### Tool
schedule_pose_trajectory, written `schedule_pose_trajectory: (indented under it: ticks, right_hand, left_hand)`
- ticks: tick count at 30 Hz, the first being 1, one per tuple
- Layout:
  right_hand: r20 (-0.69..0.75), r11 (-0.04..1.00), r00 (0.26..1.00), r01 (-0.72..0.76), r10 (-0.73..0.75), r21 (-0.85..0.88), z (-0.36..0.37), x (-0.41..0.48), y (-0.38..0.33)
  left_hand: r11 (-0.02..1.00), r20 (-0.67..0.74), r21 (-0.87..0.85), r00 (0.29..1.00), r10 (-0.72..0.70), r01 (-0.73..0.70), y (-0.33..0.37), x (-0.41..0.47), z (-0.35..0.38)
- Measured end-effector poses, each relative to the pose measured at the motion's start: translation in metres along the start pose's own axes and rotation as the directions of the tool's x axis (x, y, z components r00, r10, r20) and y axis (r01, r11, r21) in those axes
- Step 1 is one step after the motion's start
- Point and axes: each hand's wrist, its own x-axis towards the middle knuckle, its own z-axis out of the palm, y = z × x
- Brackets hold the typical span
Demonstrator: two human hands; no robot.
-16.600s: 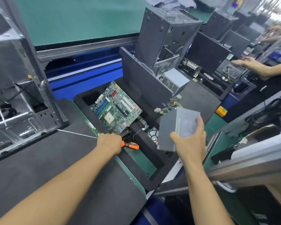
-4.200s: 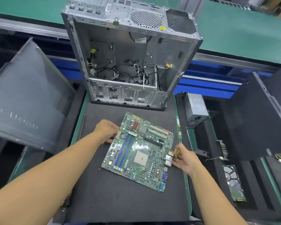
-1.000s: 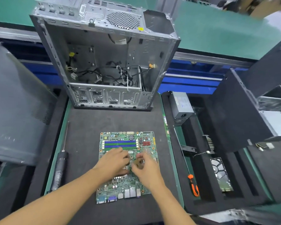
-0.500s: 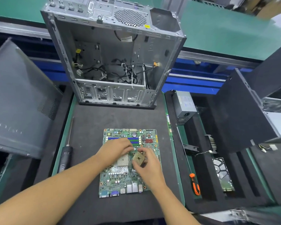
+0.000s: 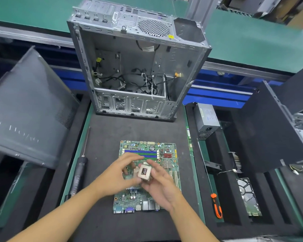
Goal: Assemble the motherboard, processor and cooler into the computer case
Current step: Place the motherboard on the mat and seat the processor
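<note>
A green motherboard [image 5: 148, 173] lies flat on the black foam mat [image 5: 129, 130] in front of me. Just above its socket, both hands hold a small square processor [image 5: 144, 172], its metal lid with a dark label facing up. My left hand [image 5: 120, 173] pinches its left side and my right hand [image 5: 160, 182] grips its right and lower edges. The open grey computer case [image 5: 135, 67] stands behind the board, loose cables inside. A finned cooler [image 5: 236, 161] sits in the foam tray at the right, partly hidden.
A black screwdriver [image 5: 79, 173] lies left of the board. An orange-handled tool [image 5: 216, 205], a hard drive [image 5: 248, 196] and a grey power supply [image 5: 206, 119] lie in the foam tray at right. A grey side panel [image 5: 24, 110] leans at left.
The processor was turned over in my right hand, from pins up to lid up. My left hand closed onto its left side. Earlier, I moved the motherboard from the tray onto the mat.
</note>
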Motion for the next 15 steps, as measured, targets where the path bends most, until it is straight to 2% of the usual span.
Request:
schedule_pose_trajectory:
  ticks: [3,6,12,15]
  right_hand:
    - [0.067,0.996,0.994,-0.085,0.083,0.018,0.0052,0.0018,0.0021]
    - [0.083,0.992,0.989,-0.127,0.125,0.015,0.0083,0.0030,0.0044]
    - [0.080,0.988,0.987,-0.143,0.138,0.052,0.0109,0.0049,0.0101]
    - [0.074,0.990,0.988,-0.139,0.138,0.010,0.0078,0.0040,0.0090]
  left_hand:
    - [0.991,0.063,0.115,0.996,0.066,-0.073,0.0041,-0.0037,-0.0040]
    - [0.980,0.028,0.161,0.993,0.114,-0.117,0.0050,-0.0040,-0.0050]
    - [0.959,-0.004,0.251,0.990,0.141,-0.136,0.0058,-0.0064,-0.0048]
    - [0.957,-0.036,0.267,0.991,0.128,-0.114,0.0034,-0.0088,-0.0047]
